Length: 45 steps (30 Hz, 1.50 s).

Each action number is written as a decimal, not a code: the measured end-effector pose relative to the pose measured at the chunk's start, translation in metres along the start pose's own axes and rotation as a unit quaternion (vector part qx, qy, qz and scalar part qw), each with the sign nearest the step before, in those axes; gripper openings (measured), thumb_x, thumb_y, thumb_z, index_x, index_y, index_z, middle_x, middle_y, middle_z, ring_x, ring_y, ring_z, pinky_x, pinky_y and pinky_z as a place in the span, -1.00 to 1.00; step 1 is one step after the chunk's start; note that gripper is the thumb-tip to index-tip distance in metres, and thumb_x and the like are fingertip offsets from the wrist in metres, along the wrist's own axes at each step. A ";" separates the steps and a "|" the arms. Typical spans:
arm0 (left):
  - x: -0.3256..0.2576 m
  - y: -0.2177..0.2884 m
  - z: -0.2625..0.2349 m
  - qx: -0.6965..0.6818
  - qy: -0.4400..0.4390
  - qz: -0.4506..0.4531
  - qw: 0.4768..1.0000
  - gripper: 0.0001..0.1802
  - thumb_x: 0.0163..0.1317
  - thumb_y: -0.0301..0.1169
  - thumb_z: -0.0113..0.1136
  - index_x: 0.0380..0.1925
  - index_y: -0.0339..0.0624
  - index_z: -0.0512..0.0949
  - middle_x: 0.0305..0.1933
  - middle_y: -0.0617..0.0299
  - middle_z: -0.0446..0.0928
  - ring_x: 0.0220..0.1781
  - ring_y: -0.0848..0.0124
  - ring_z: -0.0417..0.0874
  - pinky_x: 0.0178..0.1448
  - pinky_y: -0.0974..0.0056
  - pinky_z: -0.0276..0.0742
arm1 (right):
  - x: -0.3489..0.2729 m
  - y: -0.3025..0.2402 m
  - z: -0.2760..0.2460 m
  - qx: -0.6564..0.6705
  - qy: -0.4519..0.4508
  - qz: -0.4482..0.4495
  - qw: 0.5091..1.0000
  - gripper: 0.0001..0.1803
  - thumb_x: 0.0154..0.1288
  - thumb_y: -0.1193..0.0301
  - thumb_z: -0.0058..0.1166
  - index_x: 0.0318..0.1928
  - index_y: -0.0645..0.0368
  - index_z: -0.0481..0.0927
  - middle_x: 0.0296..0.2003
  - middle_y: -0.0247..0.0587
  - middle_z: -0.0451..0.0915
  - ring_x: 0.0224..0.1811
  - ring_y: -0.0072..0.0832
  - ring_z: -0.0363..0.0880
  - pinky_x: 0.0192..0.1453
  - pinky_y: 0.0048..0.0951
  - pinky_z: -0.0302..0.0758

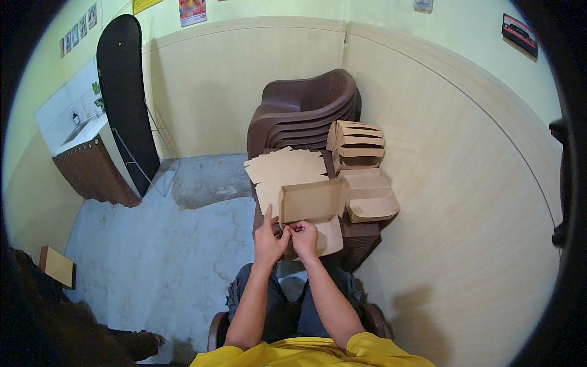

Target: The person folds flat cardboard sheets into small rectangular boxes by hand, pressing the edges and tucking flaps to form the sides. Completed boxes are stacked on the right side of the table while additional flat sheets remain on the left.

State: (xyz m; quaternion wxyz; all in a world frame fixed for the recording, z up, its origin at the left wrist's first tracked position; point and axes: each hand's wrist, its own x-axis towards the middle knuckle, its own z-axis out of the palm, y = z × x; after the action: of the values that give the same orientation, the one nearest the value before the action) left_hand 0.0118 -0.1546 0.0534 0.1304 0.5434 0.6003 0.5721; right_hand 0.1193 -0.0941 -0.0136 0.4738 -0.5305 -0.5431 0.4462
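A brown cardboard box (pixel 313 202) stands partly folded in front of me, with one broad panel raised and another lying toward my lap. At its left corner my two hands meet. My left hand (pixel 268 242) has its index finger stretched along the box's side, while its thumb and other fingers close on the corner. Fingers bent, my right hand (pixel 304 238) pinches the cardboard edge right beside it. The exact fold between the fingertips is hidden. Flat cardboard blanks (pixel 286 168) lie in an overlapping pile just beyond the box, on a brown table.
Folded boxes (pixel 359 144) are stacked at the far right, and an opened box (pixel 370 194) sits nearer. Behind them rises a stack of brown plastic chairs (pixel 302 110). The wall panel (pixel 452 183) curves along the right. A black folded board (pixel 125 98) leans near a sink (pixel 78 131).
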 end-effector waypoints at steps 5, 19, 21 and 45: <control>0.002 -0.013 -0.004 0.014 -0.027 -0.047 0.998 -0.65 0.46 -0.29 0.28 -0.07 -0.47 0.69 -0.19 -0.29 0.75 -0.11 -0.12 0.84 -0.05 -0.05 0.69 | -0.012 -0.022 -0.016 -0.054 -0.043 -0.072 0.995 -0.85 0.28 0.43 0.45 -0.25 0.24 0.78 -0.35 -0.16 0.82 -0.34 -0.48 0.78 -0.20 -0.37 0.68; -0.001 -0.074 -0.045 -0.002 -0.217 -0.127 0.968 -0.59 0.58 -0.21 0.17 -0.03 -0.45 0.67 -0.23 -0.22 0.75 -0.10 0.01 0.82 0.00 0.00 0.62 | 0.007 -0.117 -0.096 -0.087 0.108 -0.256 0.957 -0.57 0.44 0.36 0.30 0.25 0.25 0.69 0.07 0.06 0.74 -0.02 -0.10 0.75 0.11 -0.18 0.65; -0.002 -0.073 -0.048 -0.050 -0.239 -0.163 0.956 -0.61 0.57 -0.23 0.19 0.04 -0.43 0.66 -0.19 -0.15 0.78 -0.06 0.12 0.82 0.06 0.03 0.64 | 0.009 -0.107 -0.100 -0.138 0.072 -0.189 0.969 -0.61 0.51 0.36 0.23 0.23 0.28 0.70 0.07 0.09 0.77 -0.01 -0.13 0.78 0.13 -0.19 0.65; 0.004 -0.033 -0.068 -0.178 -0.144 -0.136 0.964 -0.40 0.35 -0.76 0.25 0.27 0.02 0.33 0.14 -0.09 0.68 0.12 0.26 0.74 0.06 0.20 0.71 | 0.014 -0.062 -0.110 0.004 -0.039 -0.163 0.986 -0.81 0.54 0.63 0.05 -0.01 0.28 0.72 -0.25 -0.30 0.68 -0.21 -0.60 0.60 -0.07 -0.51 0.53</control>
State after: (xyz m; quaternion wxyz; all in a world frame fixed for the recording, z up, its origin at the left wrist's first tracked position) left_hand -0.0591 -0.1804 0.0493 0.3861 0.5014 0.5319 0.5626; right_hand 0.2184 -0.0849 0.0651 0.5204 -0.4151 -0.6390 0.3855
